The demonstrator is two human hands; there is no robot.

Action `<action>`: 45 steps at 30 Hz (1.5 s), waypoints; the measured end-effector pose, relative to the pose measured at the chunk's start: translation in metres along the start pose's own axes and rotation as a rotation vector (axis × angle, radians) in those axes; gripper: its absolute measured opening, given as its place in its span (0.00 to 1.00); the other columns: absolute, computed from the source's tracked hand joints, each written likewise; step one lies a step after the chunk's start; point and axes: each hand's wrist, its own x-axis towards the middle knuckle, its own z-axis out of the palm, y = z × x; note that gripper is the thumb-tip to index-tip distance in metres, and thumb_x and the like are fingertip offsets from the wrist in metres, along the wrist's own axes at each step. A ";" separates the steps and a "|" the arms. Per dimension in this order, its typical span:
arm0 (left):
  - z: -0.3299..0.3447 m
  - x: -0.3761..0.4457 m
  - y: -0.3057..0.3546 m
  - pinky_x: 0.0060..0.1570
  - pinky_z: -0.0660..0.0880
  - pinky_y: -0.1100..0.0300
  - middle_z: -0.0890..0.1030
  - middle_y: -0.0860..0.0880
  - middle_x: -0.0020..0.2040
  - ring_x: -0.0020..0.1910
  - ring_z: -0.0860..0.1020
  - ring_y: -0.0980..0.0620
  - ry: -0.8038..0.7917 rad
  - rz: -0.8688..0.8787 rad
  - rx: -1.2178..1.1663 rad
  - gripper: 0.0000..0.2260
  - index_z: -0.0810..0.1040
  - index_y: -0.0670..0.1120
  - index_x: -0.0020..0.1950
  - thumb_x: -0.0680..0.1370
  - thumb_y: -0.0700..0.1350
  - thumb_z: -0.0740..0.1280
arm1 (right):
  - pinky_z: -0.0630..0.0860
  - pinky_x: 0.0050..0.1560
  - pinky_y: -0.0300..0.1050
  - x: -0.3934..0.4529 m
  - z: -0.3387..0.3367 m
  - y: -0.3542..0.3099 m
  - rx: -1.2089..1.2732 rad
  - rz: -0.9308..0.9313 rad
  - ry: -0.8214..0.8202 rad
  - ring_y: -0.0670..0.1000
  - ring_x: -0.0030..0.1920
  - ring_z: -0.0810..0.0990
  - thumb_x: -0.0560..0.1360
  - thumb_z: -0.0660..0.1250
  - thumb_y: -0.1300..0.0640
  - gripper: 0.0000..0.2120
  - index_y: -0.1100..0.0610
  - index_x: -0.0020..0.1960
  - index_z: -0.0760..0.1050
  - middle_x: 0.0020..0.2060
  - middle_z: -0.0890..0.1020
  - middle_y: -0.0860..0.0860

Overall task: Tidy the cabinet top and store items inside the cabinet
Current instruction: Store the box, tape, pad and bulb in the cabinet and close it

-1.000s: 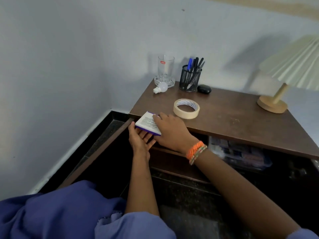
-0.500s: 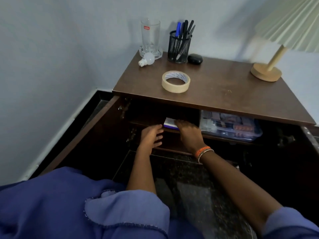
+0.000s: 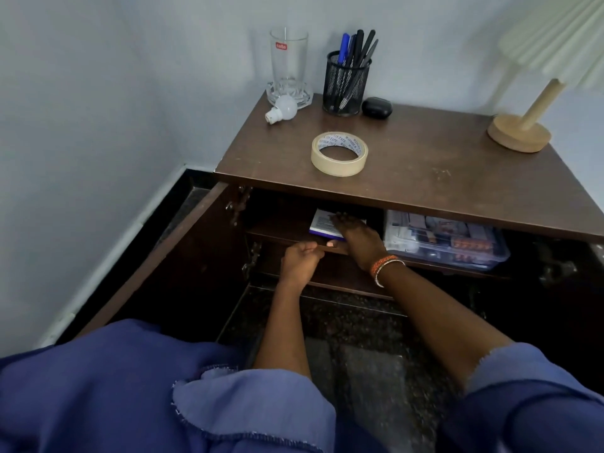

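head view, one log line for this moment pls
step: storing box on shelf | right hand: on box | left hand: curled at shelf edge | cabinet top: tape not yet stored

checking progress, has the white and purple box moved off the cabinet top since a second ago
Yes. The box has gone from the front left corner of the cabinet top down onto the shelf inside, under the right hand.

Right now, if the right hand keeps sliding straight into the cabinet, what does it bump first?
The right hand already rests on the small box on the shelf. It would probably just push the box toward the dark back, where depth is unclear.
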 end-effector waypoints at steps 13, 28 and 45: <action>-0.002 -0.001 0.004 0.62 0.73 0.51 0.80 0.48 0.56 0.53 0.75 0.54 0.038 0.052 0.023 0.12 0.78 0.46 0.57 0.74 0.41 0.66 | 0.51 0.75 0.49 -0.006 0.013 0.000 0.001 0.039 0.043 0.56 0.77 0.53 0.82 0.54 0.51 0.28 0.59 0.78 0.51 0.77 0.57 0.58; -0.021 -0.036 0.076 0.40 0.71 0.74 0.80 0.55 0.36 0.38 0.78 0.59 0.652 0.654 -0.129 0.08 0.81 0.45 0.43 0.75 0.40 0.62 | 0.73 0.55 0.48 -0.066 -0.107 -0.073 0.200 -0.200 0.690 0.51 0.53 0.80 0.73 0.61 0.58 0.12 0.57 0.52 0.80 0.49 0.83 0.52; -0.023 -0.040 0.081 0.42 0.78 0.63 0.81 0.55 0.41 0.42 0.79 0.57 0.596 0.727 -0.016 0.11 0.82 0.47 0.49 0.75 0.38 0.61 | 0.58 0.72 0.53 0.001 -0.129 -0.057 0.146 0.079 0.513 0.51 0.60 0.75 0.78 0.58 0.52 0.15 0.54 0.62 0.74 0.55 0.81 0.51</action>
